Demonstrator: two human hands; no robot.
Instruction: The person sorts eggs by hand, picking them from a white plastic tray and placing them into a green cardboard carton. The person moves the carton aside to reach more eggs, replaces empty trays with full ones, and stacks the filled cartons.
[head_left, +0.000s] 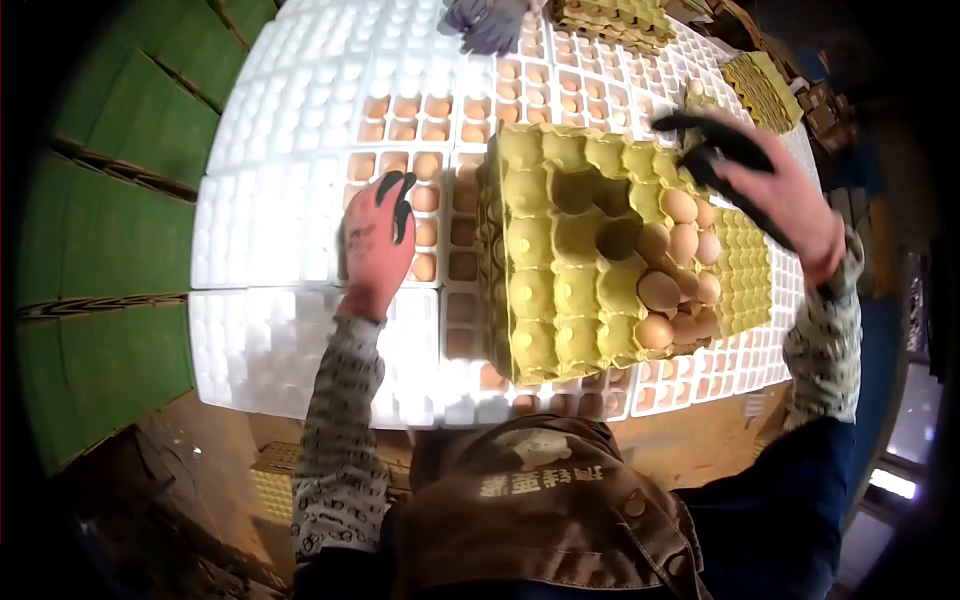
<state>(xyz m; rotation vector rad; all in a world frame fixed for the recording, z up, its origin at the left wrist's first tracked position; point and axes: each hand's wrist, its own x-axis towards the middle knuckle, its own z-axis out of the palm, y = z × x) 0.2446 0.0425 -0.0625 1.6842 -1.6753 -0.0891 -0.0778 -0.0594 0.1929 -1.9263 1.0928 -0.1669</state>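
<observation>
White trays point(262, 232) are partly covered by a yellow tray stack point(570, 288). The right hand point(750, 180) is held open; whether anything is gripped by the curled left hand point(376, 243) cannot be told. Eggs point(684, 243) are gathered on the stack's right side.

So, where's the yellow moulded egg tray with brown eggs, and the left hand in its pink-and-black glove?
Yellow moulded egg tray point(575, 290): head view, on its bare cups.
Pink-and-black gloved left hand point(378, 238): head view, pink back.
</observation>
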